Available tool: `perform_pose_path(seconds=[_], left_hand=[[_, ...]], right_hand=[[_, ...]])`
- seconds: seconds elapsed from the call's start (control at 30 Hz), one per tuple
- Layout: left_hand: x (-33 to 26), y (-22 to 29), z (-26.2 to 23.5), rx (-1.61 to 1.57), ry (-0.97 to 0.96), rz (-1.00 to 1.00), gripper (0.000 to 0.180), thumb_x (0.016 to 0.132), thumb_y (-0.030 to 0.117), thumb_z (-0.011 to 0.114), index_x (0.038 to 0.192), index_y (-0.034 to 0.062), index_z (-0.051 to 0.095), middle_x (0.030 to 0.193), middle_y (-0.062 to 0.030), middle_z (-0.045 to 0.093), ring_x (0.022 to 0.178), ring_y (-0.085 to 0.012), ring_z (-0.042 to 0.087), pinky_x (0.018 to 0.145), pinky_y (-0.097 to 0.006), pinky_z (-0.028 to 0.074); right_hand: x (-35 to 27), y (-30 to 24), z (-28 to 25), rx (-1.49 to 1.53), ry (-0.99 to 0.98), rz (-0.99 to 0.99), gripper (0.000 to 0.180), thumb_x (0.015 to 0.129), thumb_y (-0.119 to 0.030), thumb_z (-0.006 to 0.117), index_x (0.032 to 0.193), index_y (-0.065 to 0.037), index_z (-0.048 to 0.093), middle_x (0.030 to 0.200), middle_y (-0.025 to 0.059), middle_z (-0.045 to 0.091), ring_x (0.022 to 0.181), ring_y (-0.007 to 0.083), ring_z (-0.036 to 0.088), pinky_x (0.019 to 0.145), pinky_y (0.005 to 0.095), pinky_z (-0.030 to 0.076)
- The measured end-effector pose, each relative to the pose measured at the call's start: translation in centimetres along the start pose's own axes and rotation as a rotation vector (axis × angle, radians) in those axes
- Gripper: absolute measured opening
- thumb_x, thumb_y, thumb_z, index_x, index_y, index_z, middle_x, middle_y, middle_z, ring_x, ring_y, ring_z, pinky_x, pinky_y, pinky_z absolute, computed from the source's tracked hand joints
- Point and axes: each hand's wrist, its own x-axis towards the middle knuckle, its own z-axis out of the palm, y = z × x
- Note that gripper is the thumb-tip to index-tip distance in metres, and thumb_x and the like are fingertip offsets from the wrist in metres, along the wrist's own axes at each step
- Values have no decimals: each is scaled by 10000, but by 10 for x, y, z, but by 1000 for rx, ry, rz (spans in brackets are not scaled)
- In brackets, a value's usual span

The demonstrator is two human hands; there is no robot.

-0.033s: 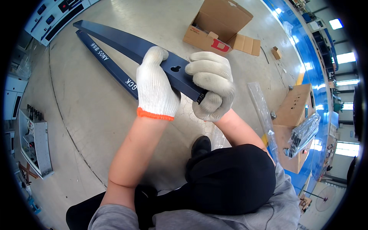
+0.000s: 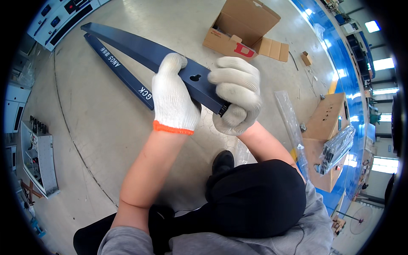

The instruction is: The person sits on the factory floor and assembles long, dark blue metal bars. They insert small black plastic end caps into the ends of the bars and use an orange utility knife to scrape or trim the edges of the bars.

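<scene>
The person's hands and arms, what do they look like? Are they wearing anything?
The left hand wears a white knitted glove with a bright orange cuff. The right hand wears an off-white, slightly greyer glove; its cuff hardly shows. The forearms are bare, and the short sleeves are grey.

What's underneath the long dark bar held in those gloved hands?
Grey floor shows around the dark bar. What lies directly beneath is covered; the left hand's fingers are hidden too, only its thumb showing on top.
</scene>
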Motion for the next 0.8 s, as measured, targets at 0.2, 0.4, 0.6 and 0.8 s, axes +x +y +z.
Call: perform_pose_path(seconds=[0.2, 0.4, 0.6, 0.8], left_hand=[[7, -16, -7, 18, 29, 69, 184, 911, 184, 641, 1018, 42, 594, 934, -86, 628, 874, -232, 658, 805, -399, 563], [47, -57, -36, 103, 140, 311, 36, 932, 69, 625, 910, 40, 626, 845, -54, 640, 739, -190, 641, 726, -354, 541], [85, -106, -76, 616, 210, 573, 318, 925, 86, 656, 1148, -50, 474, 1023, -140, 638, 946, -237, 638, 871, -399, 540], [111, -132, -106, 900, 142, 521, 833, 850, 126, 691, 1522, -97, 252, 1225, -281, 622, 1093, -409, 687, 1002, -469, 553]], right_hand=[[-31, 6, 13, -292, 191, 83, 418, 1115, -349, 358, 1255, 3, 536, 1400, 235, 533, 1281, 348, 545, 1109, 483, 445], [-80, -7, 38, -30, 276, 860, 483, 1074, -257, 383, 1449, 24, 501, 1500, 199, 483, 1399, 336, 457, 1219, 453, 344], [-156, 5, 45, 251, 203, 1521, 433, 1135, -217, 398, 1493, -8, 524, 1467, 163, 578, 1333, 256, 564, 1176, 390, 407], [-197, 31, 60, 1134, 526, 2046, 382, 1131, -407, 490, 1317, -119, 657, 1266, 84, 706, 1142, 231, 657, 998, 413, 533]])
